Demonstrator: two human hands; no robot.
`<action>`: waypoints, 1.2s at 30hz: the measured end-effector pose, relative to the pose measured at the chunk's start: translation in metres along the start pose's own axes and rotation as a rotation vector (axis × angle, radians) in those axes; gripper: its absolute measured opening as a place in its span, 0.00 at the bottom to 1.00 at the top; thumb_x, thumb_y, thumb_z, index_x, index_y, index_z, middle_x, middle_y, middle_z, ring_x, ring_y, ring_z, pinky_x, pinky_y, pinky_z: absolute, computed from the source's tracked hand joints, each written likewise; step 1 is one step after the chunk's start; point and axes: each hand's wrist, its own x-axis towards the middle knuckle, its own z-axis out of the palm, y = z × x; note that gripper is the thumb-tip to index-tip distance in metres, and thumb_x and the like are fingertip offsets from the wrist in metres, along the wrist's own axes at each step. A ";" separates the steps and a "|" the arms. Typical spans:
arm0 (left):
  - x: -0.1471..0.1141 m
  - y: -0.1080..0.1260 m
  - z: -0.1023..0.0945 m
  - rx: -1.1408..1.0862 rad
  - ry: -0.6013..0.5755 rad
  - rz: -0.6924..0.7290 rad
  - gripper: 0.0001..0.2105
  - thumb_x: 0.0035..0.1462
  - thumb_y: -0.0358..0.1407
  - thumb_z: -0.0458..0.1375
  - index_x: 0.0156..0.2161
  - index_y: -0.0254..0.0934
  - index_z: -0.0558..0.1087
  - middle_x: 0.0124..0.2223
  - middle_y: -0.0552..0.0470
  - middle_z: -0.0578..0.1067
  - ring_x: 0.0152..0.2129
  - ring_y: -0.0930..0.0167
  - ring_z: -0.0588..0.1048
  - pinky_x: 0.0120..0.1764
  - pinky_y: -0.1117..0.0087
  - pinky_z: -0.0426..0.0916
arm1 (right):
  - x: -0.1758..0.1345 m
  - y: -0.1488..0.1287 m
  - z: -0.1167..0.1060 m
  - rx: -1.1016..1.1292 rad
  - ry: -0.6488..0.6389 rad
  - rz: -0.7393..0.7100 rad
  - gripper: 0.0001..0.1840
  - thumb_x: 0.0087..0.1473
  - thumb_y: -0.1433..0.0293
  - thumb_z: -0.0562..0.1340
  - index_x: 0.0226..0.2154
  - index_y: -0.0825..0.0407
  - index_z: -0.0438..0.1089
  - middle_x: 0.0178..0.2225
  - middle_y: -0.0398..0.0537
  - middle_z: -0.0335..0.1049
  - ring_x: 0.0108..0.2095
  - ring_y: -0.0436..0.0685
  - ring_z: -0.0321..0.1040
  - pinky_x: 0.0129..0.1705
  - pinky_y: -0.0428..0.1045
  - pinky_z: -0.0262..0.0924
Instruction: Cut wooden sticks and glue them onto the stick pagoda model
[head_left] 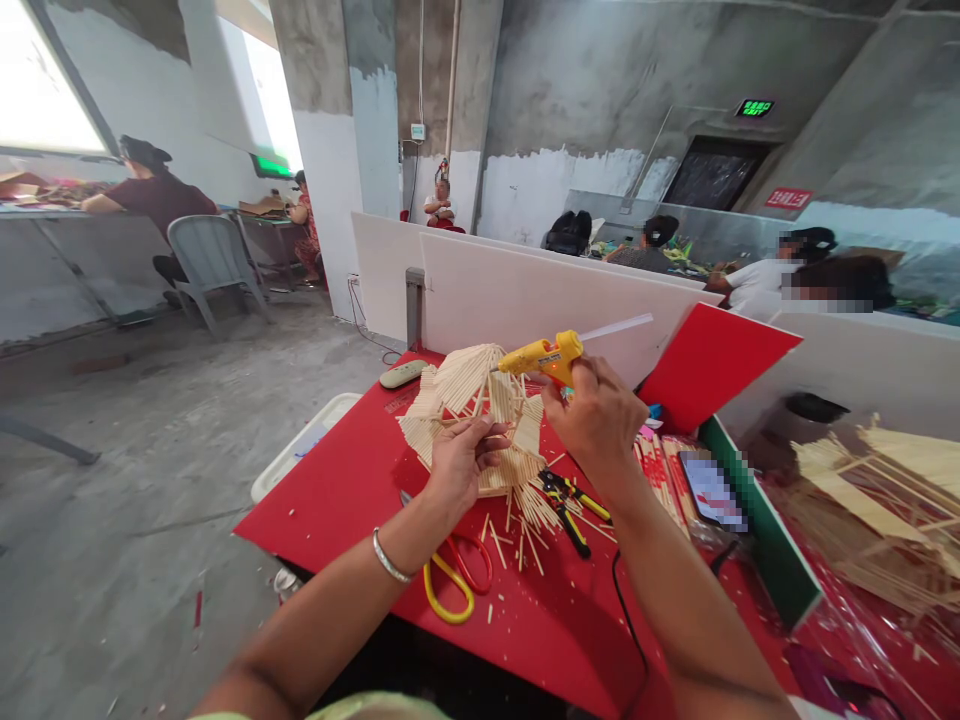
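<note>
My right hand (604, 410) is wrapped round the handle of a yellow hot glue gun (541, 357). Its nozzle points left and meets the roof edge of a small model house built of thin wooden sticks (469, 375). In front of this model, my left hand (466, 455) has its fingers bent and drawn together; what they pinch, if anything, is too small to make out. Loose cut sticks (529, 520) lie below the model. Black-and-yellow cutting pliers (566, 510) rest to their right. Scissors with red and yellow handles (454, 580) lie beneath my left forearm, partly hidden.
A red tabletop (330, 510) bears the work, with a remote control (403, 374) at its far left corner. To the right are packed sticks (660, 475), a phone (712, 490) and a green board (780, 540). A black cord (626, 610) hangs near my right arm. White partitions (525, 290) stand behind.
</note>
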 end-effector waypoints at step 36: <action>-0.003 0.002 0.002 -0.006 0.001 -0.013 0.11 0.48 0.34 0.67 0.34 0.29 0.74 0.34 0.43 0.80 0.22 0.72 0.78 0.17 0.79 0.65 | 0.001 -0.002 0.001 -0.078 0.024 -0.061 0.12 0.59 0.64 0.55 0.42 0.54 0.66 0.32 0.49 0.68 0.34 0.55 0.62 0.32 0.50 0.48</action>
